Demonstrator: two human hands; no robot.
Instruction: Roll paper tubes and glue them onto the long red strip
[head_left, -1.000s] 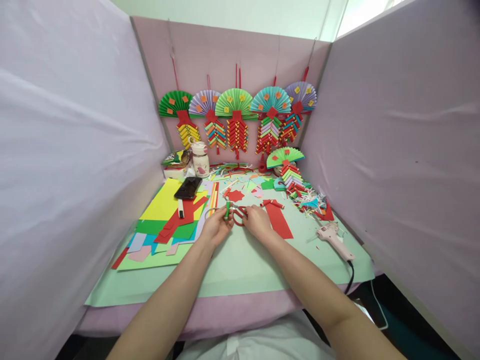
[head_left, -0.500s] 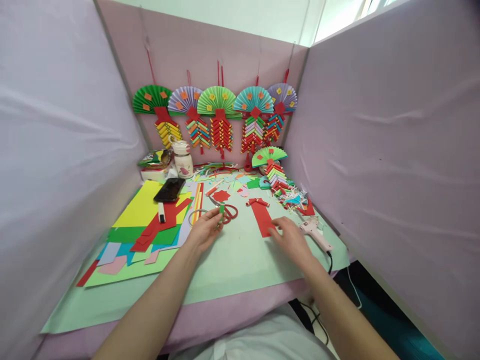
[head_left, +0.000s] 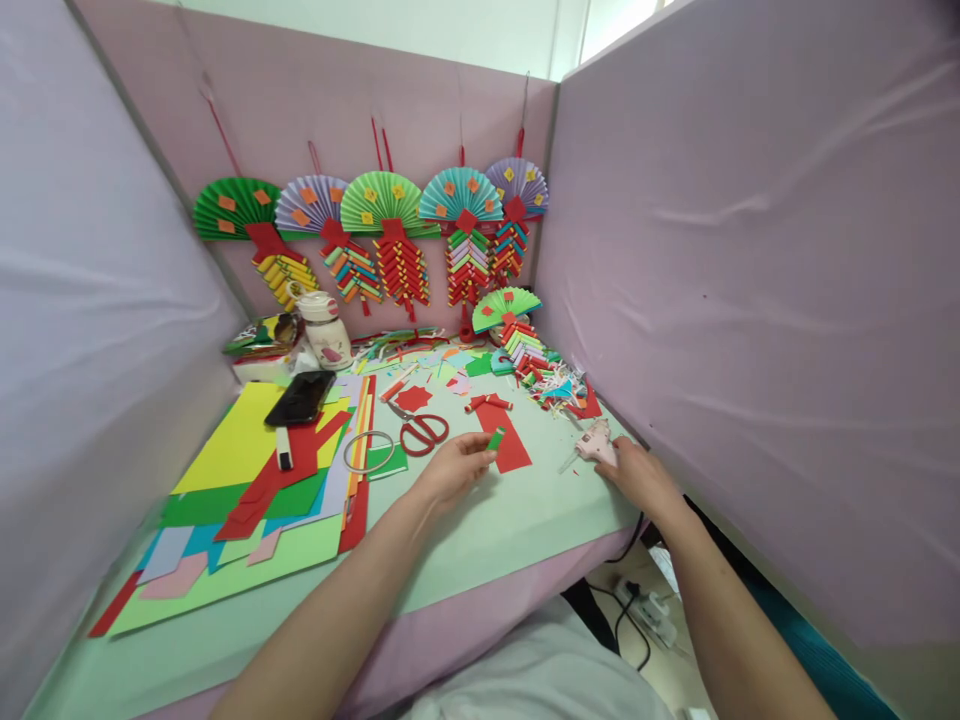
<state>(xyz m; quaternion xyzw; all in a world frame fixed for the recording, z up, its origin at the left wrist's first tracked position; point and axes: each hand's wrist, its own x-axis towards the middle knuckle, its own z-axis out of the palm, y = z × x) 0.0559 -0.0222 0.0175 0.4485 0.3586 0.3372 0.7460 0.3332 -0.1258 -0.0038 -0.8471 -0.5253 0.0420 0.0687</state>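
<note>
Between the fingers of my left hand is a small green paper roll, held over the table near the red paper strip. Small red rolls lie across the strip's far end. My right hand is wrapped round a pale pink glue gun at the table's right side, its nozzle pointing left. Red-handled scissors lie left of the strip, beside a metal ring and a piece of green paper.
Coloured paper sheets cover the left side, with a black phone on top. A white jug stands behind them. Paper scraps are heaped at the back right. Paper fan ornaments hang on the back panel.
My right hand has left the red strip and moved right onto the glue gun. My left hand has carried the green roll rightward, closer to the strip. The view has turned right.
</note>
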